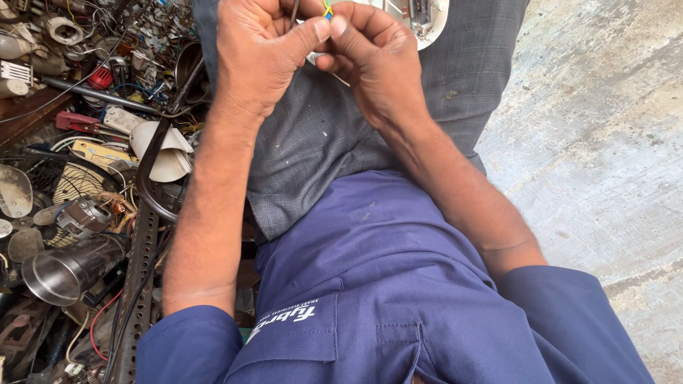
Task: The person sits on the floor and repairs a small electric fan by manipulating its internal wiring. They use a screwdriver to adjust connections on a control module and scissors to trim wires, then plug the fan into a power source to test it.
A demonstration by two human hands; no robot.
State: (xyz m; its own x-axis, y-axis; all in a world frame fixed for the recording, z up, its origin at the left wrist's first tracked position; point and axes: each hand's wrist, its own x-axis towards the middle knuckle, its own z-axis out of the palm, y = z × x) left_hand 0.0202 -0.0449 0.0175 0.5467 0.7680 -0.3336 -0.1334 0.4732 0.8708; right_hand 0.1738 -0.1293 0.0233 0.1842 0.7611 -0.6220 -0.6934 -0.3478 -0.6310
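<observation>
Fingertips [321, 30] of both your hands pinch the wires [326, 8], a thin yellow, green and blue bundle, right at the top edge of the view, above your lap. Your left hand [260, 53] is closed, thumb pressed toward the right thumb, and a dark thin piece runs up out of its grip and out of view; what it is cannot be told. Your right hand [370, 60] is curled, thumb and forefinger shut on the wires from the other side, so the two thumbs nearly touch. Just behind the hands lies a round white housing [427, 21], resting on your grey trousers [320, 135] and cut off by the top edge. Both forearms run from the blue sleeves up to meet in a narrow wedge, wrists bent inward, elbows spread. To your left the room is tight: a heap of scrap [78, 142] lies close beside the left forearm, with a metal tube [67, 267], a perforated bar [139, 284], a small motor [84, 215] and loose cables. To your right the bare concrete floor [605, 142] lies open to the frame's edge.
</observation>
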